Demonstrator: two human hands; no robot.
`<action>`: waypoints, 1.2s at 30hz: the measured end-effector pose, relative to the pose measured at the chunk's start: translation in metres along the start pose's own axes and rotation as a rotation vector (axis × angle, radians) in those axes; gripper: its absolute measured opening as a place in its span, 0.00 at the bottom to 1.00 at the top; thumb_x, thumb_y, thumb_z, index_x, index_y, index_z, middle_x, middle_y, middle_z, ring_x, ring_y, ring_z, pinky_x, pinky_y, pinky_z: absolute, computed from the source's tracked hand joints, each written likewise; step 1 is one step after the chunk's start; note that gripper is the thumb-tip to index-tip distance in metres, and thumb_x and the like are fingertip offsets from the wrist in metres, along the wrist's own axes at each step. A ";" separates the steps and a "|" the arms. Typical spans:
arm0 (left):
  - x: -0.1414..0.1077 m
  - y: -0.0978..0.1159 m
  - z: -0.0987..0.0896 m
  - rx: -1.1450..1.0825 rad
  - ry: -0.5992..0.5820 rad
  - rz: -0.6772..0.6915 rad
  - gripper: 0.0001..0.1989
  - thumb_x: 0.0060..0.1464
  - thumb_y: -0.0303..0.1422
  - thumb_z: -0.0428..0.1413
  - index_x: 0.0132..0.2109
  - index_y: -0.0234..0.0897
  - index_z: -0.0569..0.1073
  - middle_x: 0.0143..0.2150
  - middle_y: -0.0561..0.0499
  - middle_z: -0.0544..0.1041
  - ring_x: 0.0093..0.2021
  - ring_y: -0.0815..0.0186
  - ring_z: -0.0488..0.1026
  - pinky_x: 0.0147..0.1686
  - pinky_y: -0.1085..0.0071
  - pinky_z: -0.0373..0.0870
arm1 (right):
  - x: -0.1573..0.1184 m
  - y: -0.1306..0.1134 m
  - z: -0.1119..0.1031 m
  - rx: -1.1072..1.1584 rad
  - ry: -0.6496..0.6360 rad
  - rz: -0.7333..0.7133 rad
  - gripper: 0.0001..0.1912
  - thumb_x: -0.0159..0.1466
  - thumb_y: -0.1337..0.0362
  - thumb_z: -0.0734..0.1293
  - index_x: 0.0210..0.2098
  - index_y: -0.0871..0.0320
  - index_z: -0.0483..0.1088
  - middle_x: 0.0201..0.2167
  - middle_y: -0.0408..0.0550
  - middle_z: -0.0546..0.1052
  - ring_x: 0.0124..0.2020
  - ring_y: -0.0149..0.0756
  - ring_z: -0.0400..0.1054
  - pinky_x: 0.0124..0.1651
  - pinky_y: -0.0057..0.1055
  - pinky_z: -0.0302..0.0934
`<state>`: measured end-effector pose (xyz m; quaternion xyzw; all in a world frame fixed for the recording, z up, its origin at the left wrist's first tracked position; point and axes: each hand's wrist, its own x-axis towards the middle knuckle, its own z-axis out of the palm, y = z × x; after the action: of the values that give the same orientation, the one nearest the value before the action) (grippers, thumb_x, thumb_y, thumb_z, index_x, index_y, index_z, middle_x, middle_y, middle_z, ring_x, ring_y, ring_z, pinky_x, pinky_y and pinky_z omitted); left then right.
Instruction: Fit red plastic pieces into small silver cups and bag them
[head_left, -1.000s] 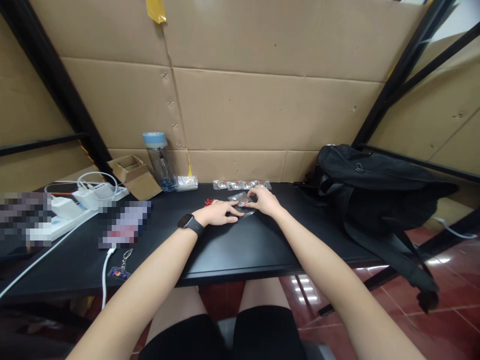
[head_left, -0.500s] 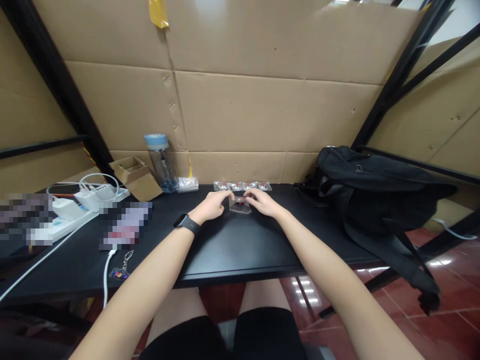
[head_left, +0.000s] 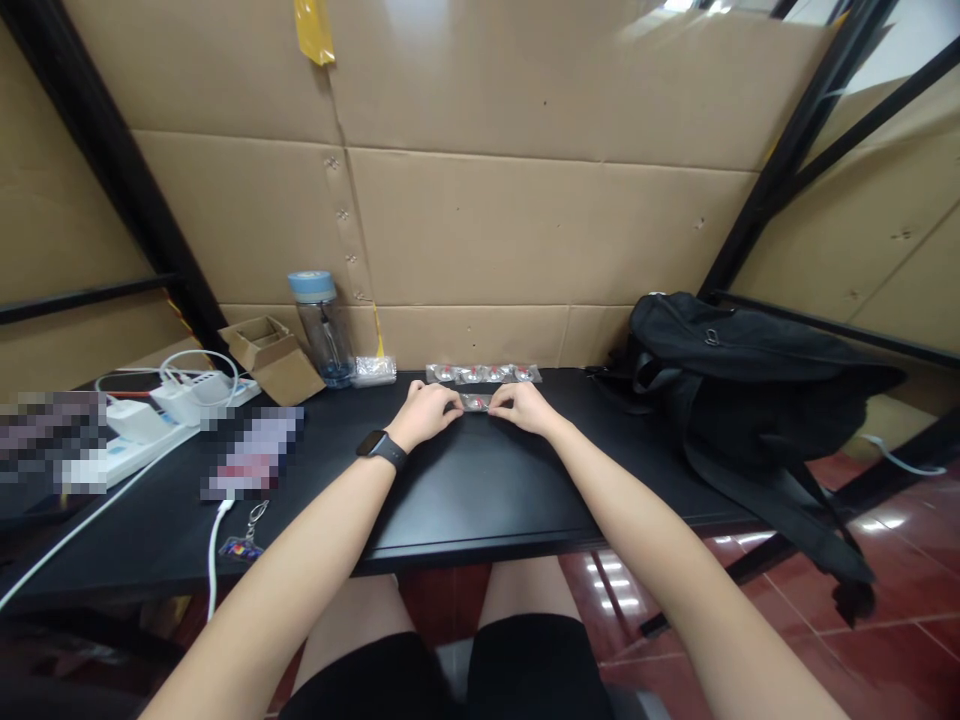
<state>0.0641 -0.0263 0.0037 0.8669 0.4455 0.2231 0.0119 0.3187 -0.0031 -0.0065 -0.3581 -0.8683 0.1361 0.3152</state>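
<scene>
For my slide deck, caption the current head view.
Two bare hands, left and right, hold a small clear packet before a row of similar packets.

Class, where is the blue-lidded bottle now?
In the head view, the bottle stands left of centre, between the open cardboard box and the silvery packet.

The left hand (head_left: 427,412), spread over the plastic a second ago, is now curling its fingers in and pinching the left end of the small clear packet (head_left: 475,403), while the right hand (head_left: 525,408) is shifting from the packet's middle to its right end. The packet, reaching loosely toward the front edge of the desk (head_left: 480,490) before, is now lying as a narrow strip parallel to the back edge. The red thing beside the left hand is no longer showing.
</scene>
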 end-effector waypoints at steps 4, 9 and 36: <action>0.000 0.003 -0.001 -0.056 -0.006 -0.018 0.07 0.61 0.35 0.55 0.39 0.43 0.77 0.43 0.51 0.84 0.47 0.58 0.78 0.54 0.59 0.56 | -0.002 -0.001 -0.002 -0.035 0.005 0.084 0.04 0.61 0.65 0.72 0.31 0.57 0.81 0.33 0.48 0.82 0.34 0.36 0.74 0.42 0.31 0.63; 0.000 0.008 0.002 -0.222 0.037 -0.210 0.17 0.60 0.35 0.55 0.56 0.45 0.67 0.38 0.55 0.84 0.47 0.59 0.80 0.54 0.61 0.59 | 0.000 -0.008 0.003 -0.006 0.008 0.206 0.09 0.63 0.63 0.68 0.31 0.58 0.79 0.26 0.45 0.79 0.28 0.33 0.70 0.35 0.28 0.59; -0.002 0.020 0.010 0.179 0.137 -0.150 0.18 0.66 0.34 0.50 0.61 0.41 0.69 0.60 0.36 0.73 0.62 0.47 0.64 0.57 0.50 0.55 | 0.008 -0.023 0.031 -0.409 -0.101 0.078 0.17 0.69 0.62 0.62 0.56 0.52 0.73 0.59 0.56 0.74 0.58 0.52 0.61 0.57 0.54 0.53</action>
<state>0.0824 -0.0385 -0.0017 0.8114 0.5272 0.2398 -0.0793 0.2814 -0.0141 -0.0158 -0.4404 -0.8781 -0.0131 0.1867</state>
